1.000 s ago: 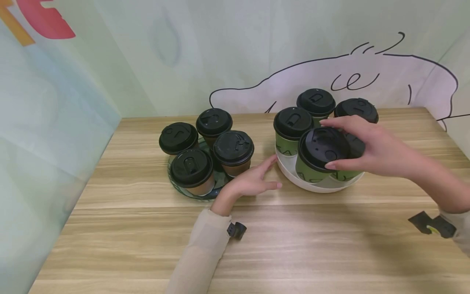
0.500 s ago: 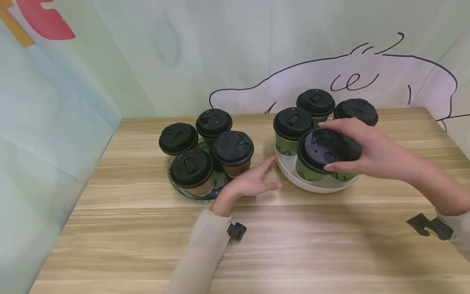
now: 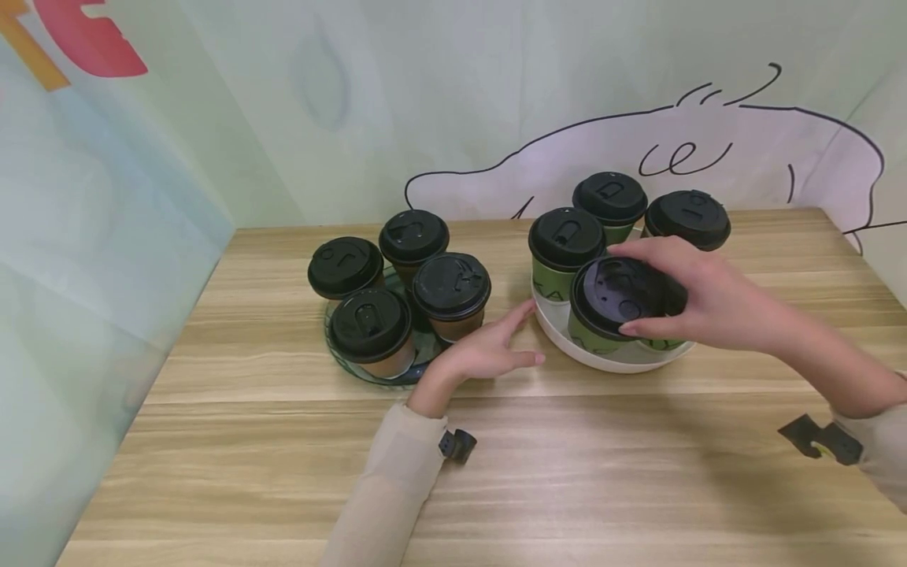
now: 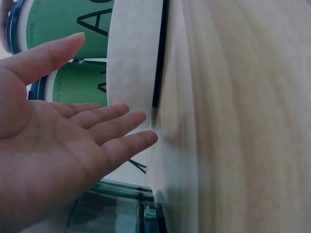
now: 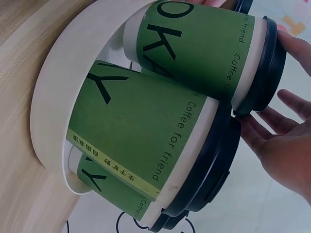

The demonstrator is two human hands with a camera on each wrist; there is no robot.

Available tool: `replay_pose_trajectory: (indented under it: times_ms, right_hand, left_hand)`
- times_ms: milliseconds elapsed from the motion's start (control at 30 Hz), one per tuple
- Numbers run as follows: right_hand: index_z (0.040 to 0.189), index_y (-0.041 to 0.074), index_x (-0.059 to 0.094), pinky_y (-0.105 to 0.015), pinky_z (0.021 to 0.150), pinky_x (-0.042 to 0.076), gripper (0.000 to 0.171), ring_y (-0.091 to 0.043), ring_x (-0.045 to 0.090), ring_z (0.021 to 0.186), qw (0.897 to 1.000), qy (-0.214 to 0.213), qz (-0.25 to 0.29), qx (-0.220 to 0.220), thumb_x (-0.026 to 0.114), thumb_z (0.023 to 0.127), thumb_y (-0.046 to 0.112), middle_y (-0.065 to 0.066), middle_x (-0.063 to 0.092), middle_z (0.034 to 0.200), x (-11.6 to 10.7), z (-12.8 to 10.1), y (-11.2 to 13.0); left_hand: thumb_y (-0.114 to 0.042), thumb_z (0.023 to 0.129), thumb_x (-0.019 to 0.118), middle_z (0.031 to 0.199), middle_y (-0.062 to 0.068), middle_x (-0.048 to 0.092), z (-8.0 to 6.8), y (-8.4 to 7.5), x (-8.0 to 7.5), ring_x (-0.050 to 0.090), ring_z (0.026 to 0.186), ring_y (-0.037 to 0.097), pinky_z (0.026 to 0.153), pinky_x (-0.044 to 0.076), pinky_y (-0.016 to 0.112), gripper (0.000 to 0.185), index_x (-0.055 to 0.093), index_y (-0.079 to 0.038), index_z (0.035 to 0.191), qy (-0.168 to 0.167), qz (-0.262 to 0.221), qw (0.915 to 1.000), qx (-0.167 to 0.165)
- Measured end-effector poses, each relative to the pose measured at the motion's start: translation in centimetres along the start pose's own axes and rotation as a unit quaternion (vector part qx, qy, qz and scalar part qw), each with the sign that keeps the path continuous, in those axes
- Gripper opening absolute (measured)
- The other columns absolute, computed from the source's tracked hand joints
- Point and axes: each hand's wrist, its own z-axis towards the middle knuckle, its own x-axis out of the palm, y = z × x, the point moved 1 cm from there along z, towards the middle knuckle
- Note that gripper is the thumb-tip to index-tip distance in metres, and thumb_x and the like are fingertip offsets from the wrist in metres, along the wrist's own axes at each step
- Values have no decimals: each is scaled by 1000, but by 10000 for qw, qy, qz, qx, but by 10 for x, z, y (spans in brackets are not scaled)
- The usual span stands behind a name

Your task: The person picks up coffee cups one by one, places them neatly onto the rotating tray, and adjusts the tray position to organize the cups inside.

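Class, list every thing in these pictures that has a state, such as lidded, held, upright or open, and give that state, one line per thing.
Right hand: grips the lid of the front green cup.
Front green cup: lidded, tilted, in the white tray.
Other green cups: lidded, upright, in the tray.
White tray: flat on the table.
Left hand: open, fingers straight, beside the tray.
Brown cups: four, lidded, upright on the glass plate.
Glass plate: flat on the table.

My left hand (image 3: 489, 350) is bare, with no ring or glove, and a loose beige long sleeve (image 3: 386, 488) of soft, slightly ribbed cloth ends at its wrist. A small black camera mount (image 3: 457, 444) sits there. My right hand (image 3: 697, 303) is bare too; its beige cuff (image 3: 875, 449) carries a black bracket (image 3: 822, 439) with a yellow-green spot.
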Motion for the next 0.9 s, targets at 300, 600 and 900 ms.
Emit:
replay_pose_trajectory:
  times_ms: [300,600,900]
  right_hand:
    - [129,6,48,-43,76,43,79,-23,49,103,9999,68,-39,115,85,60,17,-10,53,119,5,1,-2]
    - [128,5,49,-43,78,43,77,-24,49,104,9998,91,-119,142,85,60,17,-12,53,119,8,1,-3]
    - [128,5,48,-43,79,43,77,-25,49,105,9998,125,-78,142,85,61,17,-11,53,120,9,2,-2]
  left_hand:
    - [-20,89,60,151,8,15,0,0,0,22,135,19,107,21,30,78,10,-7,147,-1,55,10000,-41]
    - [-20,89,60,151,8,15,-1,-2,0,22,135,19,107,21,30,78,10,-8,147,-10,38,10000,-69]
    - [-20,89,60,151,8,15,-1,-1,0,22,135,19,107,21,30,77,10,-8,147,2,59,10000,-79]
